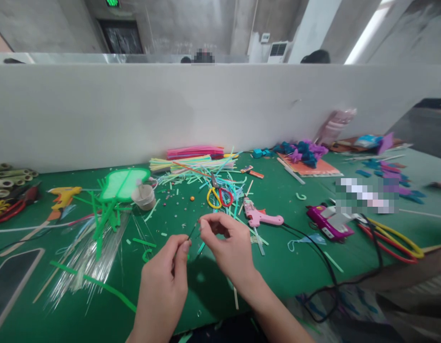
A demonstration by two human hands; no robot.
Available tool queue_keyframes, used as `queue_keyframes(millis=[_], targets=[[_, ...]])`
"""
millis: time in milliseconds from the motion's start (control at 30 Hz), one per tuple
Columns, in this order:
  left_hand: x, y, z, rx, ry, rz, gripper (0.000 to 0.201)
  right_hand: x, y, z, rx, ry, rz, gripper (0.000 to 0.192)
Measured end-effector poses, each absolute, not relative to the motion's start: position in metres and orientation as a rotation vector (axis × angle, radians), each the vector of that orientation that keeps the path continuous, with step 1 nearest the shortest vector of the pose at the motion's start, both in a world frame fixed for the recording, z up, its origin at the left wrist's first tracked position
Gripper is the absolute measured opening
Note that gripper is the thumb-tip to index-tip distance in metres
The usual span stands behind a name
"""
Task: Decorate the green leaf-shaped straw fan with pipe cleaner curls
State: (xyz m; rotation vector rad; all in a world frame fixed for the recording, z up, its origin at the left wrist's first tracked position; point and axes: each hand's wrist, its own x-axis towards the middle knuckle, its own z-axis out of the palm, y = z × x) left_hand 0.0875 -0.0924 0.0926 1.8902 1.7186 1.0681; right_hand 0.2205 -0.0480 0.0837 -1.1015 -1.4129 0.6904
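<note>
I had both hands up over the green table, close together near its front edge. My left hand was curled, thumb and forefinger pinching the lower end of a thin dark wire that slanted up to the right. My right hand met it from the other side, its fingertips pressed together on the upper end of that same wire, so the two hands were nearly touching. The wire was too fine for me to tell its material or whether anything was threaded on it.

Just beyond my fingers lay scissors with one yellow and one red handle, blades pointing away from me, among scattered straw offcuts and small beads. To the right of the scissors a pink glue gun lay on its side, its black cord running off toward the near right edge. Behind the scissors sat a loose pile of pastel straws with a pink bundle on top. Left of my hands, a sheaf of clear plastic strips fanned out, with green strips across it, and a bright green flat shape sat next to a small beige cup. A yellow glue gun lay farther left. A purple glue gun rested well to the right, near red and yellow loops
</note>
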Motion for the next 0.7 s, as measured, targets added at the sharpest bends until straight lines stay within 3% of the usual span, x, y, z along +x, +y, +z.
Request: queue_keyframes(millis=[100,233,433,700], targets=[[0.084,-0.092,0.092,1.832,1.725,1.067,0.027,0.226,-0.053,0.086,-1.040,-1.448,0.646,0.011],[0.080,-0.094,0.093,1.897,1.706,1.031,0.027,0.234,-0.055,0.086,-0.905,-1.698,0.428,0.038],[0.078,-0.096,0.095,2.005,1.672,0.999,0.024,0.244,-0.043,0.083,-0.776,-1.893,0.033,0.019],[0.080,-0.096,0.096,2.055,1.645,0.906,0.023,0.250,-0.038,0.081,-0.762,-2.016,-0.032,0.010]])
